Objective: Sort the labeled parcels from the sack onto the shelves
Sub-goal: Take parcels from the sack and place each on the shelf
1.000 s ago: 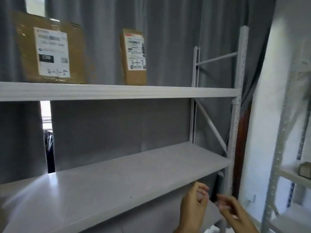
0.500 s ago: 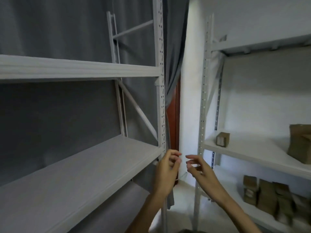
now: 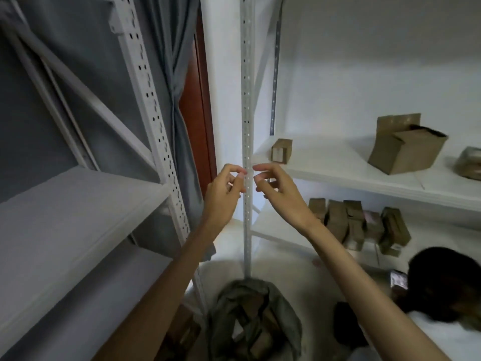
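Both hands are empty right now. The left hand (image 3: 224,194) and right hand (image 3: 278,190) are up at about mid-height in front of the white upright post (image 3: 246,100), fingers loosely curled, fingertips close to each other but not gripping anything.

What matters is that the sack (image 3: 256,321) sits on the floor straight below the hands, right at the foot of that post, mouth open and facing up. So the next reach is basically straight down, and my guess is either hand could do it since the sack sits about midway between the 2 forearms, maybe a touch closer to the left one. Brown parcels (image 3: 253,306) show inside the opening, but it's blurry down there and I can't tell how they're lying or read any labels.

For room to move: the grey shelf (image 3: 78,217) edge juts out on the left, and its perforated post runs down just beside the left side of the sack. The white shelf (image 3: 364,175) on the right has a small box (image 3: 281,151) near the corner and a bigger open box (image 3: 406,144) further along, with bare space between them. Another person's head (image 3: 442,285) is low on the right, so swinging out that way looks tight.
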